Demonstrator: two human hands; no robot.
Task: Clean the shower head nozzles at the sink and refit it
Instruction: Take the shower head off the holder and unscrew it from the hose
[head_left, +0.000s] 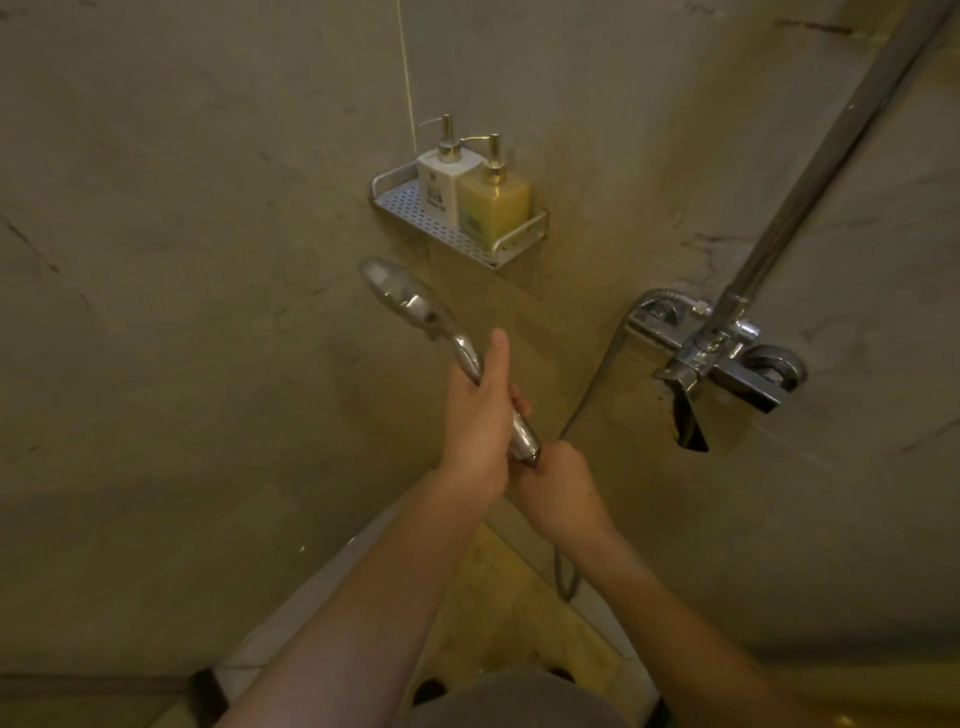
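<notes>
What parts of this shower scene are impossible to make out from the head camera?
- Nozzle face of the shower head: turned away from the camera.
- Joint between handle and hose: covered by the right hand.
- Middle of the handle: wrapped by the left hand.
- Labels on the white bottle and yellow bottle: too small and dim.
- Top of the riser pipe: cut off by the upper edge.
</notes>
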